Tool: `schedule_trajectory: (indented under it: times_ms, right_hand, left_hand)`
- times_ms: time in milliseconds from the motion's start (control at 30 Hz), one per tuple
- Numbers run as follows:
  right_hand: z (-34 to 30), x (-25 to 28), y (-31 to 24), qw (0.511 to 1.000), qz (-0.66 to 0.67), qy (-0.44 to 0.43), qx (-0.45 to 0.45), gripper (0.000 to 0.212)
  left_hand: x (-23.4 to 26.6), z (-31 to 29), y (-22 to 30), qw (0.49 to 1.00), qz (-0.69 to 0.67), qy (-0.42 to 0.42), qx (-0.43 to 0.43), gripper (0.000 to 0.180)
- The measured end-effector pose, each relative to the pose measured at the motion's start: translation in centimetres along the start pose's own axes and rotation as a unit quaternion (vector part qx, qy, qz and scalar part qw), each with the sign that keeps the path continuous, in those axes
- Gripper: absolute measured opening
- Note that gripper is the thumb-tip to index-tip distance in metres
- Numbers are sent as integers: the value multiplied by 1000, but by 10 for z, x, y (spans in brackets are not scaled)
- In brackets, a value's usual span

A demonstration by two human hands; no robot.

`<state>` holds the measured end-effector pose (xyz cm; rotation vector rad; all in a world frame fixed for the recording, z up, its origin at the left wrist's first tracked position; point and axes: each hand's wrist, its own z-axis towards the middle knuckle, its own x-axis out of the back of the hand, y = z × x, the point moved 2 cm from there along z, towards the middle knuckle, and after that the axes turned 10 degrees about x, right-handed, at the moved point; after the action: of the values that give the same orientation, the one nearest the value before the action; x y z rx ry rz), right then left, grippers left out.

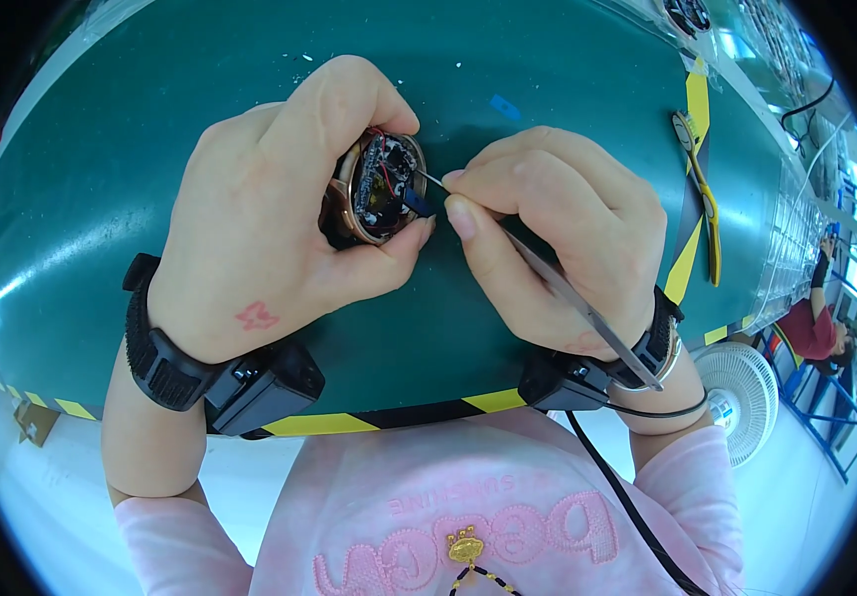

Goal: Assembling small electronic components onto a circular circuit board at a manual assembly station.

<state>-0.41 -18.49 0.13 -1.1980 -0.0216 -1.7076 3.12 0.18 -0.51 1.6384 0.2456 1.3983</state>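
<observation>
Metal tweezers [574, 296] sit pinched in the right hand [572, 204], tip by the open round watch [381, 184] the left hand [255, 214] holds tight.

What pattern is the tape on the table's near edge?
Yellow and black stripes; the tape shows best in the head view.

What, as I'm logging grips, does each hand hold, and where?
Left hand: round copper-coloured device with exposed dark circuitry, by its rim. Right hand: slender grey metal tool, near its thin tip.
</observation>
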Motion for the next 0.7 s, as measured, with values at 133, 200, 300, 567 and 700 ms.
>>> schedule_trajectory:
  times_ms: [133,200,300,567,700]
  right_hand:
    - [2,-2,-2,1000,-3,-6,-5,13]
    - [3,-4,-3,1000,-10,-6,-8,13]
    - [1,-5,-5,1000,-13,6,-15,13]
    - [2,-6,-6,1000,-11,12,-9,13]
    - [3,-5,-7,1000,-7,12,-21,14]
  left_hand:
    - [0,-1,0,1000,17,10,-6,44]
    - [-1,-1,1,1000,25,11,-3,44]
    - [-1,-1,0,999,28,14,-5,43]
    - [-3,-1,1,1000,23,21,1,42]
    - [-1,-1,1,999,28,23,-5,43]
